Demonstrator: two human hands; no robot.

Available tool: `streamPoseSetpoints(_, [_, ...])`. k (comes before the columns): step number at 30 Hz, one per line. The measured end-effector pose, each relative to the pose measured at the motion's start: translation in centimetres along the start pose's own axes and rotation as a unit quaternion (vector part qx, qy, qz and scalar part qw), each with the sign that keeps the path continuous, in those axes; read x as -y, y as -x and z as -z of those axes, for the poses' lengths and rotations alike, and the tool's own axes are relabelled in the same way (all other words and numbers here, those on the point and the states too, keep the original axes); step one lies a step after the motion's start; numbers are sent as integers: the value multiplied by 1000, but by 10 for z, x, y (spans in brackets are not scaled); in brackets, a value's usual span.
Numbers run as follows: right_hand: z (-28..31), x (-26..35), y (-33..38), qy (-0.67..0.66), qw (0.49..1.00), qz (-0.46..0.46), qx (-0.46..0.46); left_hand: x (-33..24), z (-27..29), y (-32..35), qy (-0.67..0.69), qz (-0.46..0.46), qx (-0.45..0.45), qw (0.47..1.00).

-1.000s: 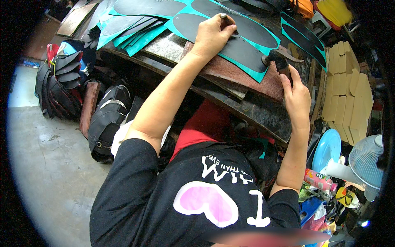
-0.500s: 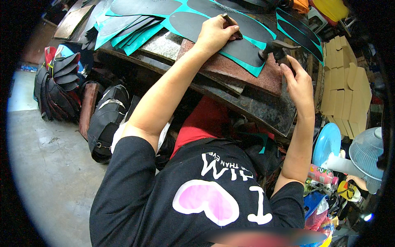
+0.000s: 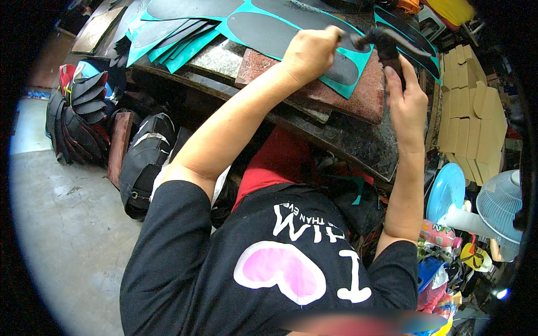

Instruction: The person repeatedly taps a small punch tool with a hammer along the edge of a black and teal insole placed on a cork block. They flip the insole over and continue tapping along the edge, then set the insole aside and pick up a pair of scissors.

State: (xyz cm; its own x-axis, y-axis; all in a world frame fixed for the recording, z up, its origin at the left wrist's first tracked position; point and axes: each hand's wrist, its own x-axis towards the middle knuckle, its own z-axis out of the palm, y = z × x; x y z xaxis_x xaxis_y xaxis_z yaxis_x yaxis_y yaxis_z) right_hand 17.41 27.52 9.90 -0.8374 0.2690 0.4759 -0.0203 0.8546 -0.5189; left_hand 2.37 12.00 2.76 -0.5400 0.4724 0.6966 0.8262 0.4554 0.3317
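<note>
Hammer (image 3: 386,47): being raised off the teal-edged sole (image 3: 291,28) since earlier, probably mid-swing; blurred.
Right hand (image 3: 408,101): fingers wrapped around handle.
Left hand (image 3: 311,53): fingers curled, pinning sole.

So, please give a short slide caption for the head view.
Left hand presses a dark sole piece on a reddish slab; right hand holds a hammer.

Matt dark sole sheet (image 3: 291,33) on rough, speckled reddish stone slab (image 3: 358,98)
</note>
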Motion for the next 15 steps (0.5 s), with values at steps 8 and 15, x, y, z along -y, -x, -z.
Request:
streamPoseSetpoints(8, [6, -46, 18, -53, 993, -105, 21, 56, 25, -7, 472, 321, -154, 807])
streamPoseSetpoints(15, [-13, -24, 2, -91, 992, -72, 56, 66, 30, 12, 306, 291, -110, 900])
